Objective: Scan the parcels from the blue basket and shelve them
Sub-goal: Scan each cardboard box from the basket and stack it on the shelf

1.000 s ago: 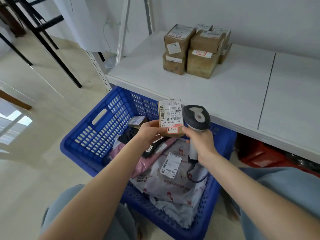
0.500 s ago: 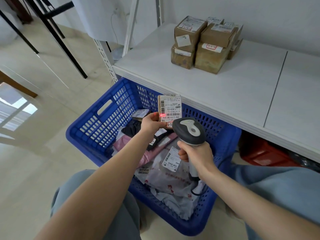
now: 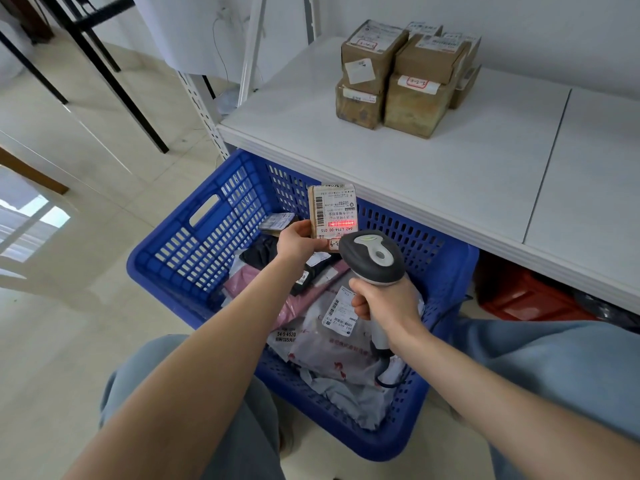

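Note:
My left hand (image 3: 297,240) holds a small brown box parcel (image 3: 332,212) upright above the blue basket (image 3: 194,244), its white label facing me. A red scan line glows across the label's barcode. My right hand (image 3: 384,301) grips the handle of a grey barcode scanner (image 3: 372,256), whose head points at the label from just below and right. Inside the basket lie a pink bag (image 3: 287,306), a grey bag (image 3: 343,344) with a label, and a black parcel (image 3: 263,252). Several brown boxes (image 3: 401,74) are stacked on the white shelf (image 3: 433,174).
The basket stands on the tiled floor, partly under the shelf's front edge. A red crate (image 3: 530,296) sits under the shelf at right. My knees flank the basket. Black table legs (image 3: 114,77) and a white shelf post (image 3: 201,102) stand at the upper left.
The scanner has dropped below the parcel and now aims up at its label. The red scan light has spread from a dot into a line across the barcode.

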